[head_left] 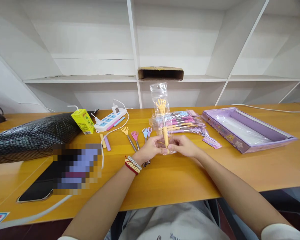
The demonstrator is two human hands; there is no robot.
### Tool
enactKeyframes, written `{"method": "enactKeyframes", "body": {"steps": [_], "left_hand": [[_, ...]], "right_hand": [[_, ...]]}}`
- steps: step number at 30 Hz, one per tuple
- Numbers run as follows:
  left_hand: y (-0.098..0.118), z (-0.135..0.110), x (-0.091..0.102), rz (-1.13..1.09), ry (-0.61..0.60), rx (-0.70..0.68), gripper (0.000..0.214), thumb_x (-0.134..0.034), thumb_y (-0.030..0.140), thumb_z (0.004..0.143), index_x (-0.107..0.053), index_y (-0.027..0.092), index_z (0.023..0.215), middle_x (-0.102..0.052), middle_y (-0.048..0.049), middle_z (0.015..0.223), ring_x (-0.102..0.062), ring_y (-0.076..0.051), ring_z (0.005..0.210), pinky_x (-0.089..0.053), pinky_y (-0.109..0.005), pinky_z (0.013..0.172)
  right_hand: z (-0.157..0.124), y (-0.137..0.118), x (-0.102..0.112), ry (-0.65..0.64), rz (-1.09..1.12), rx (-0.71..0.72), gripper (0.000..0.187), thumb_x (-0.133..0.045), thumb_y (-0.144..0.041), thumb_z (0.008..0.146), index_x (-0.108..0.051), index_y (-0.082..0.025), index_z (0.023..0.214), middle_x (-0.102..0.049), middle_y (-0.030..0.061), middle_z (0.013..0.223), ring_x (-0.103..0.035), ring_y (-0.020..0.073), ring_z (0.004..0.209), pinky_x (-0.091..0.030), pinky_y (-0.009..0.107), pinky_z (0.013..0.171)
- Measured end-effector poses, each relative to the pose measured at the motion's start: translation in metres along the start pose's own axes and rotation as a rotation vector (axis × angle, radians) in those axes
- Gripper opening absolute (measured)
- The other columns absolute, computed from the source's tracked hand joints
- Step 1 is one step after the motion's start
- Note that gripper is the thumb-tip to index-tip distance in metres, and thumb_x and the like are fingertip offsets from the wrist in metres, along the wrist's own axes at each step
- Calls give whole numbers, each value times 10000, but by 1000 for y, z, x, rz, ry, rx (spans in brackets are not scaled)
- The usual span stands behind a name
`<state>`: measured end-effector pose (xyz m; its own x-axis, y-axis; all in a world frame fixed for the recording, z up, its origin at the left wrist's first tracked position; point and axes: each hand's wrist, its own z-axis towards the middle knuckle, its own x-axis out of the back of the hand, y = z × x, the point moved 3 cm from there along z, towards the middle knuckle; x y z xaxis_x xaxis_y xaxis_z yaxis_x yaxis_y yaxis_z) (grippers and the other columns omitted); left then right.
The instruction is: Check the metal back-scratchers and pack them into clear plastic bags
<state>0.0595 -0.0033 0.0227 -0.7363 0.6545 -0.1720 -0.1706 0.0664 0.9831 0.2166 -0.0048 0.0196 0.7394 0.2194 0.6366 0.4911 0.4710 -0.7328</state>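
Note:
A yellow back scratcher with a hand-shaped head stands upright inside a clear plastic bag. My left hand grips the lower end of its handle from the left, and my right hand pinches the same end from the right. Behind them lies a pile of bagged back scratchers in several colours. Just left of my left hand are loose scratcher heads on metal rods: a yellow one, a pink one and a blue one, with a purple one beside it.
A purple open box sits at the right, near a small pink card packet. Leftward are a white power strip, loose coloured handles, a yellow drink carton, a phone and a black wrapped bundle.

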Motion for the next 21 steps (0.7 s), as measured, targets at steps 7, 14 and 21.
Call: {"method": "enactKeyframes", "body": {"steps": [7,14,21], "left_hand": [[-10,2,8,30,225,163,402,-727,120,571,-572,116,943,-614,-49,786,-582,-111,582,-480,-235,514],[-13,1,7,-4,326,241,283,-752,172,572,-562,122,776,-574,-12,588,-540,-94,494,-487,-229,456],[-17,8,7,97,437,162,202,-698,119,586,-511,143,660,-500,31,470,-490,-87,411,-378,-173,328]], "right_hand": [[-2,5,-12,-162,-48,17,543,-315,-529,884,-485,-126,562,-464,-13,473,-398,64,445,-290,190,462],[1,10,-13,-159,-79,30,549,-311,-563,869,-442,-138,548,-375,-34,483,-318,53,451,-250,183,438],[2,9,-18,-103,-65,52,566,-313,-563,872,-486,-128,554,-449,-15,500,-369,57,464,-288,186,470]]}}
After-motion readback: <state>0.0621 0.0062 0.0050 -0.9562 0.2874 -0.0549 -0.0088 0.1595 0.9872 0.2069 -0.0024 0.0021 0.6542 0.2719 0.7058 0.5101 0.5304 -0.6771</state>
